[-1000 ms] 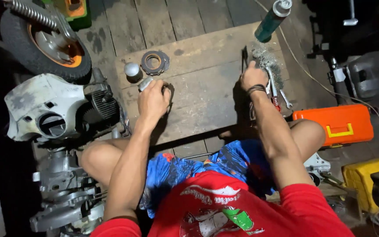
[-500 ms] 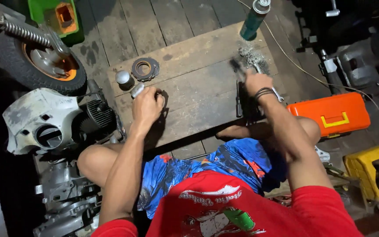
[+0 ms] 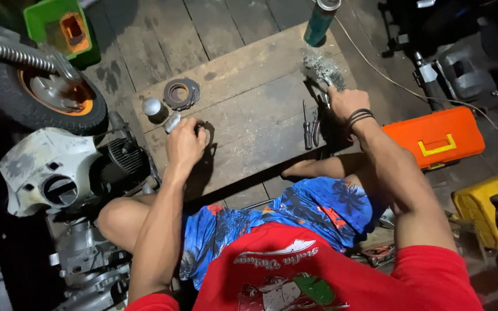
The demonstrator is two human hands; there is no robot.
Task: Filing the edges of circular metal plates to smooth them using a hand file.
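A small wheel with an orange hub lies at ten o'clock, a white engine shroud just below it. On the wooden board, a grey round cap and a ringed clutch plate sit near eleven o'clock. The left hand rests on the board just below them, fingers curled around a small silvery cylinder. Two hand tools lie at the board's centre right. The right hand, at one o'clock, is closed on a thin metal tool beside a pile of grey shavings. A green spray can stands at twelve o'clock; an orange toolbox sits at three o'clock.
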